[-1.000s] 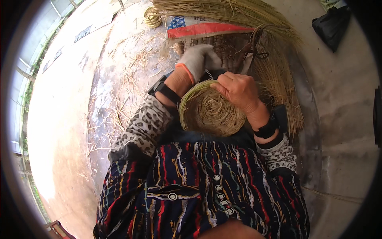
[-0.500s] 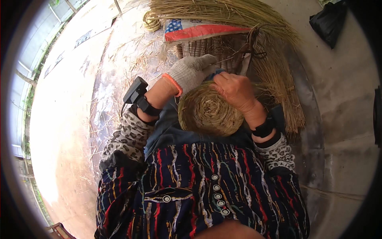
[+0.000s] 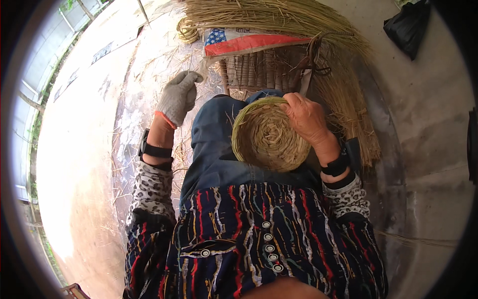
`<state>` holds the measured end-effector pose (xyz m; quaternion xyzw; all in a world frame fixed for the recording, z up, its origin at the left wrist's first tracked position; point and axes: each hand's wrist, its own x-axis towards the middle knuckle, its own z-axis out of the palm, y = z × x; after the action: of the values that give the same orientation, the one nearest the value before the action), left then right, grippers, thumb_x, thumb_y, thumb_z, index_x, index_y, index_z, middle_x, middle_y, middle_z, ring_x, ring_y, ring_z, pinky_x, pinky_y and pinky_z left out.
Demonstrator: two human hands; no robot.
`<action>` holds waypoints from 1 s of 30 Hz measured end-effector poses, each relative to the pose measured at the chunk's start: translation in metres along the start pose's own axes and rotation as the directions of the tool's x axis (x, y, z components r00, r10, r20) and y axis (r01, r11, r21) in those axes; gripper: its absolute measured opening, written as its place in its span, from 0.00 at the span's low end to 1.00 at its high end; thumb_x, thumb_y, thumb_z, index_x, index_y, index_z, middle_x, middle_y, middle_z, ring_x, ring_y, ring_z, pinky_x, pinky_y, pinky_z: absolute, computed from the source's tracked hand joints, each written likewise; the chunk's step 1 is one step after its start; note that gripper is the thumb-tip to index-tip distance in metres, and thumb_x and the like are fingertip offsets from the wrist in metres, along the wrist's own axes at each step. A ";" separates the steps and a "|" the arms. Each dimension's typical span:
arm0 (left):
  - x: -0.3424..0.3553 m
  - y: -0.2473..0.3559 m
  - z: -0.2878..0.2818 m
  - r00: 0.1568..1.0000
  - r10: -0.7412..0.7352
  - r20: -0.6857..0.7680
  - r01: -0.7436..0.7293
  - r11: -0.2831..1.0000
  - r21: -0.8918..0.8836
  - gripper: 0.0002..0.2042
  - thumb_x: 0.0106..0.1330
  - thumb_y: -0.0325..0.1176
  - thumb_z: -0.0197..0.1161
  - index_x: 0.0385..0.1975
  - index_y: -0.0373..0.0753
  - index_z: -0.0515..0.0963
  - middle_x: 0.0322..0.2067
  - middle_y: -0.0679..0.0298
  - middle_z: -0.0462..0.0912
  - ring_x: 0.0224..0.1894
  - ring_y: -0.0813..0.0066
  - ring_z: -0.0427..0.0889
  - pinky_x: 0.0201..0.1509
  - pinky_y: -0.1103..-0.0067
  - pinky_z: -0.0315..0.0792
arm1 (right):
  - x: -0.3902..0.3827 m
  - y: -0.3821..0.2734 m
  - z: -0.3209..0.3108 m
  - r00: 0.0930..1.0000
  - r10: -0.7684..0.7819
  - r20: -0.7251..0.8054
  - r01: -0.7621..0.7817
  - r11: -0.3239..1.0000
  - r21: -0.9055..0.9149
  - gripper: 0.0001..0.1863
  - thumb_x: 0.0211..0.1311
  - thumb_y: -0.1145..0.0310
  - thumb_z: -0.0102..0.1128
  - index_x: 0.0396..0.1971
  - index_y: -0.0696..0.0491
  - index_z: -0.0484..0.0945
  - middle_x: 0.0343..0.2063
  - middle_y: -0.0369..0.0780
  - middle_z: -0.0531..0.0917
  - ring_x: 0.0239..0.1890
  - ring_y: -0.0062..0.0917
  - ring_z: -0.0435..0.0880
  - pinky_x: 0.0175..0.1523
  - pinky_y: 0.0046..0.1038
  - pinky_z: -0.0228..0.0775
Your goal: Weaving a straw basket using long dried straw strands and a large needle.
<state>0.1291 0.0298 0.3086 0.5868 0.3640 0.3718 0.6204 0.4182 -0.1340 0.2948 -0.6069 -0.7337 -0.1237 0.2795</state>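
Much of the view is floor [image 3: 438,139], glaring on the left and grey on the right. Across the top lies a thick bundle of long straw [image 3: 269,16]; a second straw bundle [image 3: 353,114] runs down the right side, beyond the right hand [image 3: 307,118]. Seen from above, the wearer's navy shirt [image 3: 214,219] is streaked with red, white, yellow and green, and blue jeans [image 3: 209,142] cover the legs. Ahead of the knees stands a low brown slatted seat [image 3: 254,70], with a sack [image 3: 249,45] over its far edge, printed with a red band and white stars on blue. A black plastic bag [image 3: 409,30] lies on the grey floor at upper right. Above the jeans sits a round woven straw basket [image 3: 271,134], its hollow facing up, the coiled bottom showing and the rim greenish. The bare right hand grips that rim at its upper right. Well apart from the basket, near the sack's drooping corner, is the left hand [image 3: 178,97] in a grey knit glove with an orange cuff, fingers bent and close together; whether they pinch anything I cannot tell. Black straps [image 3: 157,152] circle both wrists, and thin straw scraps [image 3: 158,65] litter the floor beyond the left hand
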 end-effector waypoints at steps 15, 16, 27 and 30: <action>0.022 -0.020 0.075 0.826 -0.063 0.560 -0.070 0.974 0.213 0.16 0.68 0.42 0.61 0.49 0.38 0.80 0.32 0.70 0.81 0.27 0.89 0.70 0.27 0.86 0.64 | 0.005 -0.010 -0.005 0.993 -0.110 -0.036 0.111 0.993 0.031 0.14 0.52 0.65 0.68 0.32 0.51 0.70 0.24 0.39 0.74 0.27 0.34 0.80 0.29 0.34 0.72; 0.028 -0.023 0.070 0.826 -0.112 0.553 0.006 0.982 0.189 0.15 0.68 0.43 0.62 0.45 0.39 0.80 0.28 0.72 0.78 0.24 0.89 0.67 0.25 0.86 0.60 | 0.004 -0.008 -0.004 0.995 -0.094 -0.031 0.094 0.996 -0.005 0.14 0.53 0.65 0.68 0.32 0.51 0.70 0.24 0.39 0.75 0.27 0.35 0.80 0.30 0.34 0.73; 0.001 0.014 0.092 0.916 0.046 0.397 0.113 0.924 -0.366 0.13 0.73 0.42 0.54 0.28 0.42 0.71 0.24 0.66 0.77 0.19 0.85 0.66 0.20 0.87 0.55 | 0.003 -0.004 0.003 0.999 -0.049 -0.019 0.049 0.999 0.013 0.13 0.56 0.67 0.66 0.35 0.51 0.70 0.27 0.40 0.77 0.28 0.37 0.81 0.29 0.35 0.72; 0.015 0.000 0.080 0.799 0.007 0.602 0.221 0.927 -0.304 0.13 0.73 0.43 0.55 0.38 0.39 0.75 0.34 0.57 0.85 0.27 0.81 0.78 0.27 0.85 0.68 | 0.004 -0.007 0.002 0.998 -0.055 0.008 0.055 0.998 0.002 0.13 0.56 0.67 0.66 0.34 0.51 0.70 0.27 0.40 0.77 0.28 0.37 0.81 0.29 0.35 0.73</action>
<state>0.2072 0.0069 0.3123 0.5280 0.1109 0.1937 0.8194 0.4102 -0.1315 0.2968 -0.5867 -0.7513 -0.1284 0.2736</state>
